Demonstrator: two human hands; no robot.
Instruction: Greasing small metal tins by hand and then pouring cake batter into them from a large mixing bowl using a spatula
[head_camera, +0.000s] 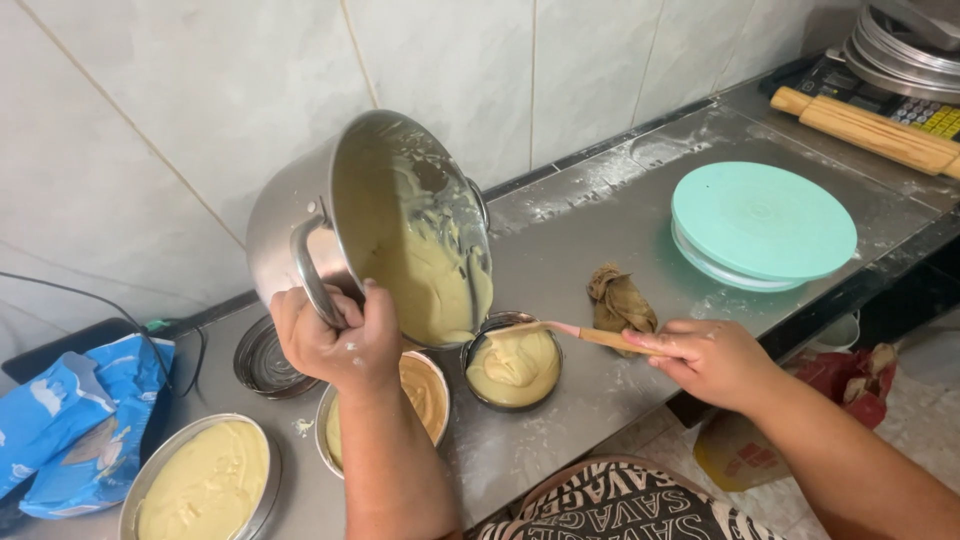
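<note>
My left hand (335, 340) grips the handle of a steel pot (300, 215), tipped on its side with pale yellow batter (430, 275) clinging inside. Below its mouth sits a small round tin (512, 368) filled with batter. My right hand (710, 360) holds a spatula (575, 332) with a wooden handle, its blade resting over that small tin. A second batter-filled tin (425, 395) lies partly hidden under my left wrist.
A larger round pan of batter (205, 485) and blue bags (70, 420) lie at the left. An empty tin (262, 362) sits behind. A crumpled cloth (620, 300), a mint turntable (762, 225), a rolling pin (865, 130) and stacked pans (900, 50) stand on the floured steel counter (600, 200).
</note>
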